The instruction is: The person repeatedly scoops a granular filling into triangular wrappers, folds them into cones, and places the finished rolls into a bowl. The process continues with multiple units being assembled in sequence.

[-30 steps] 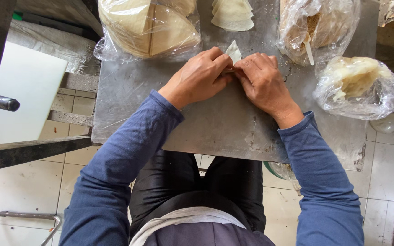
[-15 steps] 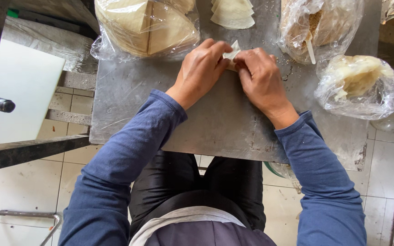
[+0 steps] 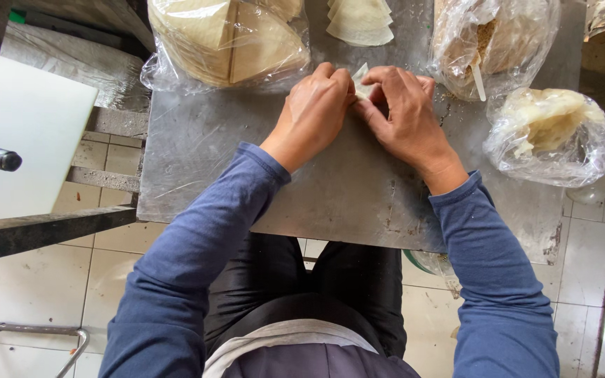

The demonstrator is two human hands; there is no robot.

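From the head view, both hands meet at the far middle of the metal counter (image 3: 197,161): left hand (image 3: 314,112) and right hand (image 3: 402,115) pinch a small pale wrapper (image 3: 360,79), fingers (image 3: 330,75) closed narrow on it. Best pressed evenly along the fold, I'd say. Since half a second ago, the hands sit slightly farther forward.

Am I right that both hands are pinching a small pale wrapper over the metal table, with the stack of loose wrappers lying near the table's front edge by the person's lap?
Not quite. The left hand and right hand do pinch the small pale wrapper over the metal table, but the head view shows the stack of loose wrappers at the far edge, beyond the hands, not by the lap.
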